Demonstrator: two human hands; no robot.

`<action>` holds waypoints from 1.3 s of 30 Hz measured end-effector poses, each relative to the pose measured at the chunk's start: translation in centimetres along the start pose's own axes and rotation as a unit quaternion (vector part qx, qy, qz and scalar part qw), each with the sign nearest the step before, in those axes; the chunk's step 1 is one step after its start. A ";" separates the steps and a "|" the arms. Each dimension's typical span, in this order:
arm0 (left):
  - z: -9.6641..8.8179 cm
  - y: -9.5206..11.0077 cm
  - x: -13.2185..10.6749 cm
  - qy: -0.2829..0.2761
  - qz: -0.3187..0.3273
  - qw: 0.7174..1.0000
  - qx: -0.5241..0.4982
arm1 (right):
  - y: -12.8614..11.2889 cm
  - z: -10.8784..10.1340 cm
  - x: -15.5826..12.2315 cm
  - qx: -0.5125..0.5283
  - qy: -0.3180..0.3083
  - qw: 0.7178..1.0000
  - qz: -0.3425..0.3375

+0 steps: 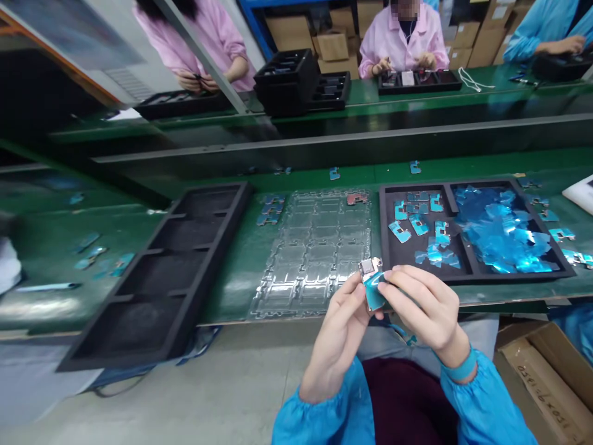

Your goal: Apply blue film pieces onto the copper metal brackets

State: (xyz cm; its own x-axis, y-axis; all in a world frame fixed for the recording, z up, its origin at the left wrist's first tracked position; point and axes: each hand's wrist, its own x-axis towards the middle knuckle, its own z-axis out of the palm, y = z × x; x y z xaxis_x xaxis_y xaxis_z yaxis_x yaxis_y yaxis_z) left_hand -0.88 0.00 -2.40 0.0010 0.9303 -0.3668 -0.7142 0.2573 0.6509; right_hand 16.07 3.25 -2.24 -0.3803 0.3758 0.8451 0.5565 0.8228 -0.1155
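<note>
Between my two hands, over the table's front edge, is a small circuit board (368, 267) partly covered by blue protective film (374, 298). My left hand (340, 327) grips the board by its side and lower edge. With thumb and fingertips pinched, my right hand (424, 306) holds the film, which is lifted at its upper corner. Just beyond my hands lies a clear plastic blister tray (319, 232) with one reddish board (356, 198) in its far right pocket. To the right, a black foam tray (385, 235) carries several blue-filmed boards (399, 231).
Crumpled blue film pieces (503, 228) fill the right compartment of the foam tray. A long black tray (152, 272) stands at the left, overhanging the table edge. More boards (271, 210) lie on the green table. A cardboard box (546, 371) is low right. Co-workers (405, 37) sit across.
</note>
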 end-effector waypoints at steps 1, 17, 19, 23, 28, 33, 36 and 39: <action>0.0 0.1 0.1 -0.002 -0.004 1.000 -0.011 | 0.0 0.0 -0.1 0.007 -0.001 1.000 -0.004; -0.9 1.5 3.3 0.094 0.098 0.990 0.027 | 1.2 0.0 -3.6 -0.007 0.025 0.999 0.036; -1.5 2.6 4.0 0.106 0.123 0.983 0.086 | 2.5 0.2 -4.0 -0.047 0.066 0.993 0.088; -3.0 6.2 7.4 0.069 0.188 0.922 0.330 | 7.0 0.2 -4.1 -0.141 0.052 0.954 0.261; -3.2 9.6 16.1 0.002 0.240 0.745 0.623 | 10.1 -0.2 -5.0 -0.165 -0.042 0.915 0.365; -2.8 9.4 22.7 -0.030 0.233 0.676 0.698 | 8.4 -0.7 -6.3 -0.115 -0.036 0.926 0.358; -3.2 8.7 24.0 -0.039 0.248 0.631 0.734 | 7.6 -1.3 -6.9 -0.109 -0.036 0.922 0.370; -3.8 8.0 24.0 -0.047 0.282 0.585 0.759 | 7.4 -1.8 -7.2 -0.107 -0.025 0.918 0.380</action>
State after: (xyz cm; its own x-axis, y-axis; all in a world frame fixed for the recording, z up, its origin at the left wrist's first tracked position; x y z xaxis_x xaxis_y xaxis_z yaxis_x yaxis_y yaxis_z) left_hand -9.25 23.42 -8.55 0.1543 0.9711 0.1820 0.8243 -0.2281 0.5181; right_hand 24.22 5.85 -8.23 0.1477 0.8306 0.5370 0.8058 0.2138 -0.5523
